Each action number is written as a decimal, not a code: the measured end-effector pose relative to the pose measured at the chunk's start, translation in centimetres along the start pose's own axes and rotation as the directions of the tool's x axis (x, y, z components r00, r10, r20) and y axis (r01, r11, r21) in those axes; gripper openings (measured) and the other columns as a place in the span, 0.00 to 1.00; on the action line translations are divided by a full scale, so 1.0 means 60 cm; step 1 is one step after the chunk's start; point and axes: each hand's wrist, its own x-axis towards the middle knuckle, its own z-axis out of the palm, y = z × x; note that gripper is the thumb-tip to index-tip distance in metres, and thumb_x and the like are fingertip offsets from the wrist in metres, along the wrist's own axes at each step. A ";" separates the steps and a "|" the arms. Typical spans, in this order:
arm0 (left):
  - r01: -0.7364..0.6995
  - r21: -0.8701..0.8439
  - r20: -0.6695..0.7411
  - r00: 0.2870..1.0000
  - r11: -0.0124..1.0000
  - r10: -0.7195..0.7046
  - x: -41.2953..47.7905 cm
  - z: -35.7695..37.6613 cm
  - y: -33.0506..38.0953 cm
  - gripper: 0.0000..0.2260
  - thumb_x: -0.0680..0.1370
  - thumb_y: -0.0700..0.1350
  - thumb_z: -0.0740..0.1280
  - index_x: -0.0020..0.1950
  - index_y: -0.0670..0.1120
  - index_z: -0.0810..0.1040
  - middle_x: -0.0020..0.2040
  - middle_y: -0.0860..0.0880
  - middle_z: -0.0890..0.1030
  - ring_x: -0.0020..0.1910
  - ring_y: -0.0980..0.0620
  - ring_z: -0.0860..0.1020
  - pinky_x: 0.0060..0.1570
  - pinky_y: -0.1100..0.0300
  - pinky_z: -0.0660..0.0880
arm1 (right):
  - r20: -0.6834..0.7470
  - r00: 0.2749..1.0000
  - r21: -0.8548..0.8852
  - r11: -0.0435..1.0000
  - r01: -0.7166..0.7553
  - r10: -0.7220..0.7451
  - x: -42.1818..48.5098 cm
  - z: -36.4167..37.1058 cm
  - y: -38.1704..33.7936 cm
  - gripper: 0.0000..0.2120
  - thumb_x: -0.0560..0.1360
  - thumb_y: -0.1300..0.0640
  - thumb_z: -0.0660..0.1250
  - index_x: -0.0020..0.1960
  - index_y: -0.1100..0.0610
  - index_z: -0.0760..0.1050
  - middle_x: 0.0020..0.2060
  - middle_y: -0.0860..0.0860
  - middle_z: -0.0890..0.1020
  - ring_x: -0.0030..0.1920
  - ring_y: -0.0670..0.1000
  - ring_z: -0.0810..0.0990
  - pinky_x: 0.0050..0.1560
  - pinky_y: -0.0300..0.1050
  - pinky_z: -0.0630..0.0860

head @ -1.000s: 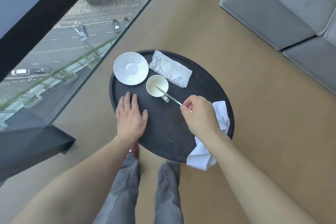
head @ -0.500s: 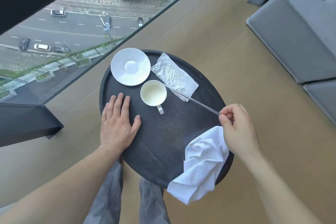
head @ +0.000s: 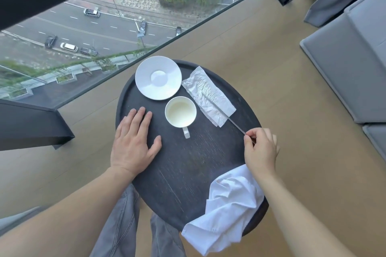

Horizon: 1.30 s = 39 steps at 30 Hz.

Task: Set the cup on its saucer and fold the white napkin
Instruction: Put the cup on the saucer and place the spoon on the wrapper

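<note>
A white cup [head: 180, 111] stands on the dark round table [head: 188, 165], its handle pointing toward me. The empty white saucer [head: 158, 78] lies just behind it to the left. A crumpled white napkin [head: 224, 206] drapes over the table's near right edge. My right hand [head: 261, 149] pinches the handle end of a thin metal spoon [head: 235, 124], whose far end rests on a paper wrapper [head: 207, 95] right of the cup. My left hand [head: 133, 142] lies flat on the table, left of the cup.
A glass wall [head: 83, 33] runs along the left with a dark frame [head: 31, 127] below it. Grey sofa sections [head: 344, 64] stand to the right. My legs in grey trousers [head: 125, 225] are under the table's near edge.
My right hand has drawn the spoon out of the cup and carried it right, laying its far end on the paper wrapper. The left hand has stayed flat on the table.
</note>
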 end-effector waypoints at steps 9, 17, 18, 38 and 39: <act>0.002 0.005 0.025 1.000 1.000 -0.002 -0.001 0.000 -0.002 0.33 0.79 0.59 0.61 0.80 0.44 0.68 0.81 0.43 0.68 0.81 0.40 0.62 0.81 0.45 0.56 | -0.047 0.982 0.069 0.980 0.186 -0.183 -0.021 -0.003 -0.062 0.05 0.75 0.58 0.70 0.51 0.53 0.78 0.48 0.48 0.78 0.50 0.55 0.75 0.53 0.56 0.74; 0.012 -0.007 0.051 0.999 1.000 -0.012 0.001 -0.006 -0.002 0.33 0.79 0.60 0.61 0.80 0.44 0.68 0.81 0.44 0.67 0.82 0.41 0.61 0.81 0.44 0.56 | 0.123 0.983 0.370 0.925 0.083 -0.137 -0.089 0.066 -0.221 0.15 0.72 0.45 0.75 0.52 0.52 0.78 0.46 0.44 0.77 0.42 0.44 0.79 0.45 0.33 0.73; 0.011 -0.010 0.050 0.999 1.000 -0.011 0.001 -0.006 -0.002 0.33 0.79 0.60 0.61 0.80 0.44 0.68 0.81 0.44 0.67 0.82 0.41 0.61 0.80 0.44 0.56 | 0.100 0.990 0.376 0.925 0.057 -0.102 -0.093 0.075 -0.228 0.14 0.72 0.46 0.75 0.51 0.53 0.78 0.46 0.45 0.78 0.41 0.44 0.79 0.45 0.36 0.75; -0.065 0.025 0.106 0.992 0.998 0.062 0.028 -0.013 -0.037 0.44 0.79 0.70 0.60 0.83 0.40 0.60 0.84 0.41 0.60 0.84 0.42 0.56 0.82 0.46 0.53 | -0.223 0.966 0.292 0.937 0.192 -0.129 -0.076 0.086 -0.295 0.05 0.78 0.58 0.72 0.46 0.58 0.85 0.34 0.49 0.82 0.35 0.46 0.78 0.38 0.37 0.72; -0.075 0.025 0.106 0.992 0.997 0.072 0.030 -0.011 -0.041 0.44 0.78 0.71 0.60 0.83 0.39 0.61 0.84 0.41 0.60 0.84 0.43 0.56 0.82 0.46 0.53 | -0.225 0.964 0.290 0.935 0.205 -0.141 -0.068 0.087 -0.306 0.05 0.78 0.57 0.72 0.46 0.58 0.85 0.33 0.49 0.82 0.35 0.46 0.77 0.38 0.38 0.72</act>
